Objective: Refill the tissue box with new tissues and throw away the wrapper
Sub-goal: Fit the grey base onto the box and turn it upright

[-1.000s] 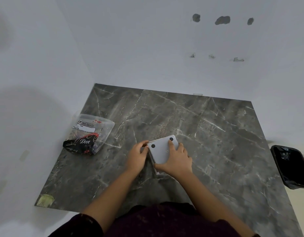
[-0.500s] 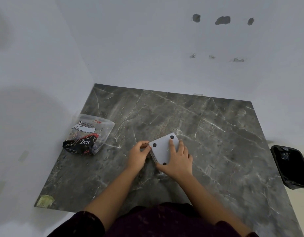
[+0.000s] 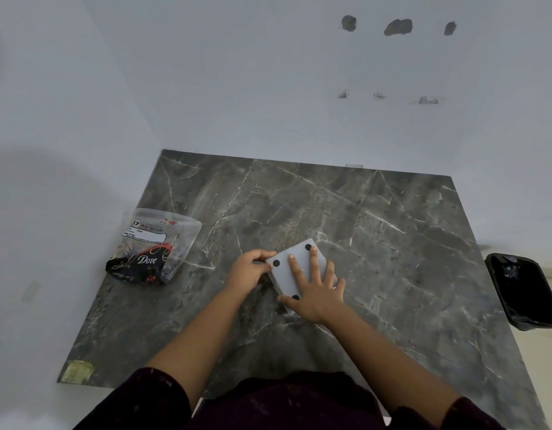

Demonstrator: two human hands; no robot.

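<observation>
A white square tissue box [image 3: 294, 264] lies upside down in the middle of the dark marble table [image 3: 392, 243], its flat base with black round feet facing up. My right hand [image 3: 315, 290] lies spread flat on that base, pressing it down. My left hand [image 3: 253, 268] grips the box's left edge with bent fingers. The tissue wrapper [image 3: 153, 246], a clear plastic bag with a dark "Dove" print, lies at the table's left side, apart from both hands. Whether tissues are inside the box cannot be seen.
A black bin [image 3: 523, 290] lined with a black bag stands on the floor past the table's right edge. White walls close in the table at the back and left. A yellowish tape patch [image 3: 77, 370] marks the near left corner.
The box has turned slightly clockwise under my hands. My right hand has spread flatter over the base, and one more black foot now shows near my thumb.
</observation>
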